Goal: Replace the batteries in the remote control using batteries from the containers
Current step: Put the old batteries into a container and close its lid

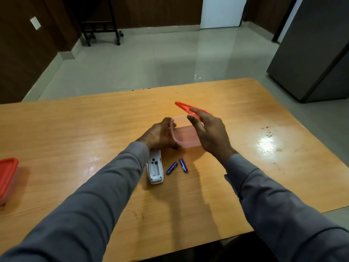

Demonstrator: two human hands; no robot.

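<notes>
A clear plastic container [186, 138] stands at the middle of the wooden table [75, 125]. My left hand [159, 136] grips its left side. Just above it, my right hand [207, 131] holds the red lid [184, 106], tilted and lifted off the container's far edge. I cannot see what is inside the container. A white remote control [155, 170] lies face down in front of my left wrist, its battery bay uncovered and empty. Two blue batteries [177, 166] lie on the table just right of it.
A second container with a red lid on [6, 176] sits at the table's left edge. Dark specks mark the table at the right. Beyond the table are a grey cabinet [317, 53] and a black wheeled stand [100, 21].
</notes>
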